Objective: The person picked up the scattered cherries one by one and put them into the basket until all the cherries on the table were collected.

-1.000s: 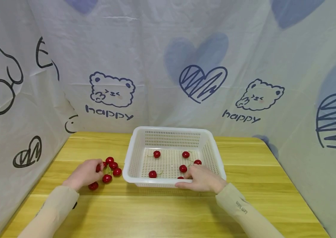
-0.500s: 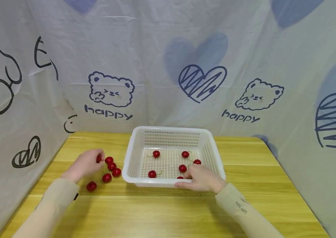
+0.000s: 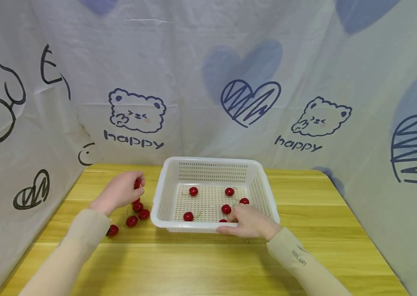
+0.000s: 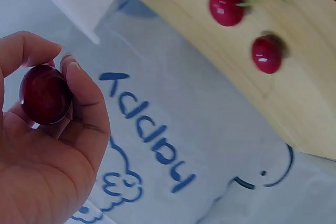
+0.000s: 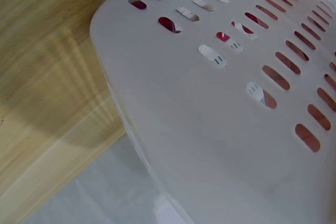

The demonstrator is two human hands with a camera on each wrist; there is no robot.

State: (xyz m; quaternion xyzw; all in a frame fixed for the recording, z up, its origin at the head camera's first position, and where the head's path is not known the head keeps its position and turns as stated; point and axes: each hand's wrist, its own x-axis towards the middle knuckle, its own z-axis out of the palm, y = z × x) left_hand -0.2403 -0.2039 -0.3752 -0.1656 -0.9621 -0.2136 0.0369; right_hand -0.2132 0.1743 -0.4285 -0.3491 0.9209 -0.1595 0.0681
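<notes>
My left hand (image 3: 119, 191) is raised over the left part of the table and pinches a dark red cherry (image 3: 137, 183). The left wrist view has this cherry (image 4: 45, 95) between thumb and curled fingers. Below the hand lie several loose cherries (image 3: 137, 207) with green stems, partly covered by it. A white slotted plastic basket (image 3: 162, 193) stands to their right, with several cherries (image 3: 226, 209) spread on its floor. My right hand (image 3: 252, 222) grips its near rim, fingers inside and thumb outside. Up close in the right wrist view is the basket's wall (image 5: 173, 98).
The wooden table (image 3: 193, 263) runs back to a white curtain (image 3: 193, 61) with blue drawings, which also hangs at both sides. One cherry (image 3: 112, 230) lies apart near my left sleeve (image 3: 86, 230).
My left hand picked a cherry out of the loose group, lifted it and moved right toward the basket. My right hand stays on the rim, and the basket keeps its place.
</notes>
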